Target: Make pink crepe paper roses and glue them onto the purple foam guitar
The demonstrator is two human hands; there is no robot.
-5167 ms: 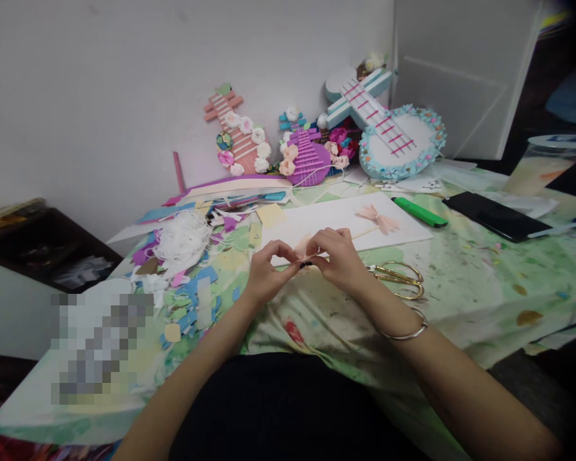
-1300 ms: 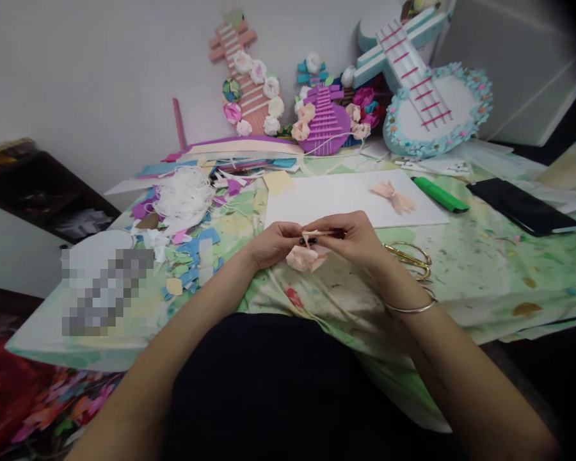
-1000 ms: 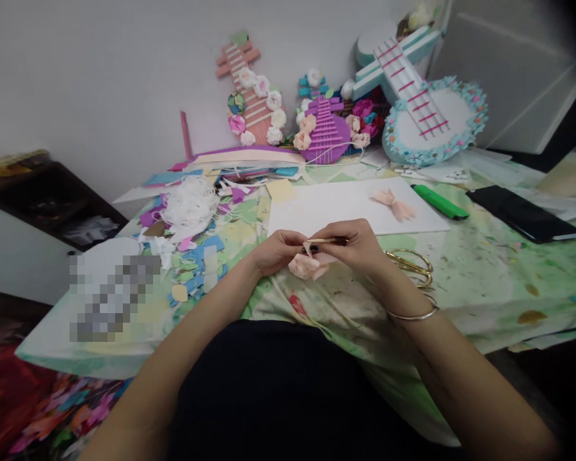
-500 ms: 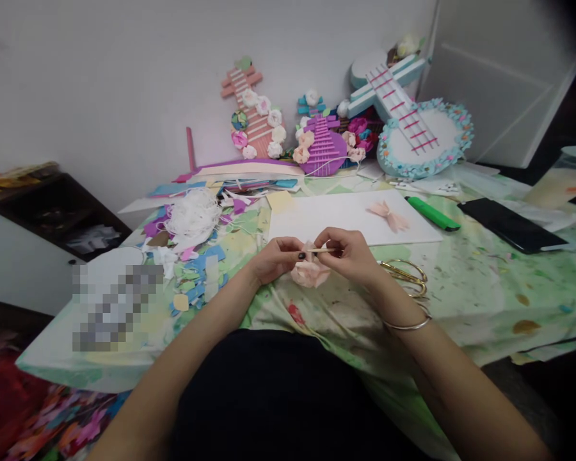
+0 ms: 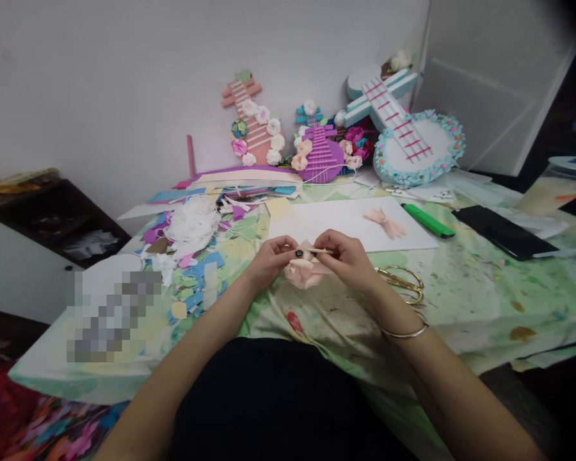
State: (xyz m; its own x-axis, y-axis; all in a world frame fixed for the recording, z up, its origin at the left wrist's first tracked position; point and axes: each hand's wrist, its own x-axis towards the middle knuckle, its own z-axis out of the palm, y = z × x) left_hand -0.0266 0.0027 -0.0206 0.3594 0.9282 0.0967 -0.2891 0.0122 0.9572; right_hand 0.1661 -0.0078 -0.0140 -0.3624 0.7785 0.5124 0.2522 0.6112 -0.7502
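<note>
A pale pink paper flower [image 5: 300, 275] hangs below my fingertips, just above the green-stained tablecloth. My left hand [image 5: 274, 261] is closed, pinching the flower at its top between thumb and fingers. A thin light wooden stick [image 5: 319, 250] lies level across the top of the flower, gripped by my closed right hand [image 5: 349, 257]. A flat pink piece reaches from the flower's right side toward my right hand. Gold-handled scissors [image 5: 406, 285] lie beside my right wrist. Beyond my hands, a tied pink paper bow [image 5: 384, 223] rests on a white board [image 5: 317, 221].
A green cutter-like tool [image 5: 428, 220] and a black phone-like slab [image 5: 504, 232] lie at right. White string [image 5: 192, 224] and paper scraps [image 5: 194, 282] cover the left. Flower-decorated instrument models, including a purple one [image 5: 321, 157] and a light-blue one [image 5: 415, 147], lean against the wall.
The view has tilted slightly, so the tabletop sits lower in it. A flat pink piece now shows to the flower's right, under my right hand. Both hands keep their hold.
</note>
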